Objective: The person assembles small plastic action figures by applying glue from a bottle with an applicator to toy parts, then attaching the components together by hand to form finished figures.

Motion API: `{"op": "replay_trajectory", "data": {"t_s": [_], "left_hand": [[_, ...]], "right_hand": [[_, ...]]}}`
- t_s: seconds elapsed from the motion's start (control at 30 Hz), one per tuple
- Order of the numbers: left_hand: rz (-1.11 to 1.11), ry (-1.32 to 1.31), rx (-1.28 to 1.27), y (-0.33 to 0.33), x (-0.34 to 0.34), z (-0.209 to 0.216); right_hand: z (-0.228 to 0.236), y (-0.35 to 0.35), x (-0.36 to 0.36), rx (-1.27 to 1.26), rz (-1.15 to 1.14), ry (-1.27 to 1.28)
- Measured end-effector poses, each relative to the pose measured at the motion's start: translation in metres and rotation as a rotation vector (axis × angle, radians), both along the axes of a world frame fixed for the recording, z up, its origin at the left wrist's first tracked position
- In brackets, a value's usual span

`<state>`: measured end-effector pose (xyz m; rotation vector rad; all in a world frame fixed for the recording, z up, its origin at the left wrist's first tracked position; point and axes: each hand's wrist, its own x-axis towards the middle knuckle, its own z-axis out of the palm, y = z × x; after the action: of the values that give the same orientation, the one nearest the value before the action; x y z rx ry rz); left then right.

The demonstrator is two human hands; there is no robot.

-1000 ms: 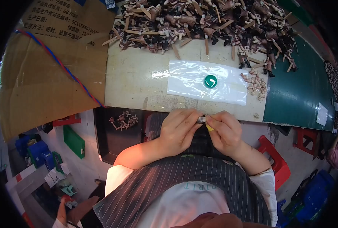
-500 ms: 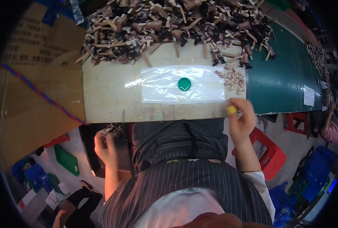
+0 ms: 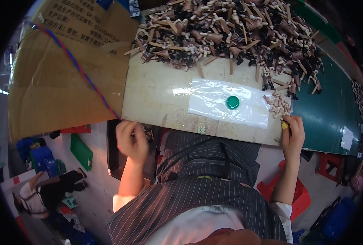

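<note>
My right hand (image 3: 293, 131), with a yellow band (image 3: 285, 125) round its thumb, is at the table's front edge. Its thumb and fingertips come together against a small pile of pale, pinkish doll parts (image 3: 277, 104); what is between them is too small to name. My left hand (image 3: 131, 141) is raised over a black tray (image 3: 115, 157) below the table edge. Its fingers are curled and slightly blurred, so any held piece is hidden. A round green lid-like disc (image 3: 233, 102) lies on a clear plastic sheet (image 3: 206, 100) between the hands.
A large heap of small brown, black and cream figures (image 3: 214, 30) covers the table's back. A cardboard sheet (image 3: 75, 81) with a red-and-blue cord (image 3: 83, 75) lies left, a green surface (image 3: 328, 102) right. A red stool (image 3: 299, 196) stands by my right arm. Another person (image 3: 46, 190) is lower left.
My head view has shifted, moving the table rightward in the picture. The left hand has risen from the tray toward the table edge. The right fingertips have come up to the pale parts.
</note>
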<state>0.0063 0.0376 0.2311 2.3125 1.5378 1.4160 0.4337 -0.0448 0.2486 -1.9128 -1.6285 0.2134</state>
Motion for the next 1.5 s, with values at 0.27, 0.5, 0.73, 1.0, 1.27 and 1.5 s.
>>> {"op": "replay_trajectory", "data": {"t_s": [0.27,0.5,0.73,1.0,1.27,1.5], "left_hand": [[-0.24,0.229,0.026,0.144,0.129,0.052],[-0.315,0.163,-0.078,0.169,0.131,0.034],[-0.44,-0.426,-0.26,0.111,0.119,0.051],[-0.605,-0.866,-1.051,0.032,0.095,0.017],[-0.664,-0.794,-1.107,0.026,0.107,0.017],[-0.794,-0.81,-1.102,0.016,0.122,0.02]], "right_hand": [[0.004,-0.013,-0.011,0.132,-0.028,0.173],[0.007,0.02,-0.075,-0.021,0.065,0.814],[0.0,0.063,-0.089,0.02,0.226,0.281],[0.011,0.068,-0.101,-0.024,0.287,0.026],[0.016,0.067,-0.101,-0.011,0.283,0.017],[0.039,0.044,-0.108,0.017,0.242,0.692]]}}
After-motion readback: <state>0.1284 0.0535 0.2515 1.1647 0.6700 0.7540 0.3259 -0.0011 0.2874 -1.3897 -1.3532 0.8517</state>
